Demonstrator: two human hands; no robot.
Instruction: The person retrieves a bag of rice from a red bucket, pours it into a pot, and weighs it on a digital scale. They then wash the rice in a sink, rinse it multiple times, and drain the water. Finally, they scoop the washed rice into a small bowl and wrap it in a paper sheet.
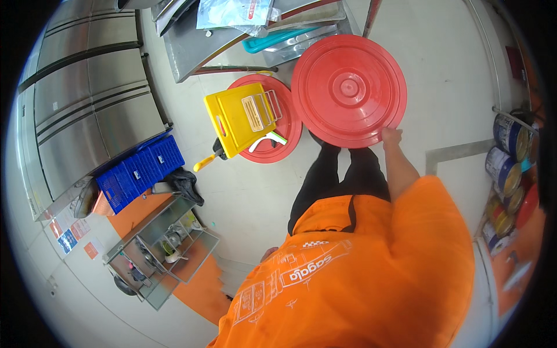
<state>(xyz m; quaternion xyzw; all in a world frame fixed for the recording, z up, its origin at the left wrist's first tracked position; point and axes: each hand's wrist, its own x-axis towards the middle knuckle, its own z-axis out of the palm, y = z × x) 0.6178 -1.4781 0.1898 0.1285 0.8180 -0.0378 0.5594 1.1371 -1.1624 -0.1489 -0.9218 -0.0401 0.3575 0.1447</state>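
My right hand (392, 135) grips the near rim of a large round red plastic lid (348, 117), raised in front of my legs. Only a small part of my left hand (270, 253) shows beside my orange shirt; its fingers are hidden. Left of the raised lid is another round red plastic surface (290, 126), perhaps the lid of a tub. On it rests a yellow cutting board (230, 117) with a small wire-framed item (253, 114) on top. A white and green handled tool (263, 140) lies beside the board. A yellow-handled tool (204, 163) sticks out from beneath it.
A metal table (191, 48) holds plastic packets (230, 13), with a teal lid (278, 39) below. Steel refrigerator doors (117, 108), blue crates (143, 169) and a glass-shelved rack (187, 256) line the left. Large tins (500, 169) stand along the right.
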